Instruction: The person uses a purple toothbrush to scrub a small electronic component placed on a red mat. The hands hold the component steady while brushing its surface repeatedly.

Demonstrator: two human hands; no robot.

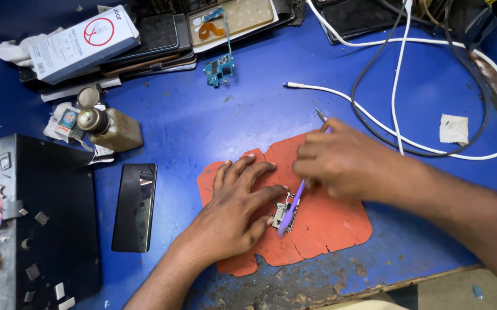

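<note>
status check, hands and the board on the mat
Left hand pins small board on orange mat. Right hand holds purple brush, tip on board. Nothing in the way.

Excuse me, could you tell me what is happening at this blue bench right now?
A person is working on a small silvery circuit board that lies on a worn orange rubber mat. The left hand rests flat on the mat, its fingers pinning the board. The right hand holds a thin purple brush-like tool, its tip on the board. A black phone lies to the left, and white cables trail behind.
</note>
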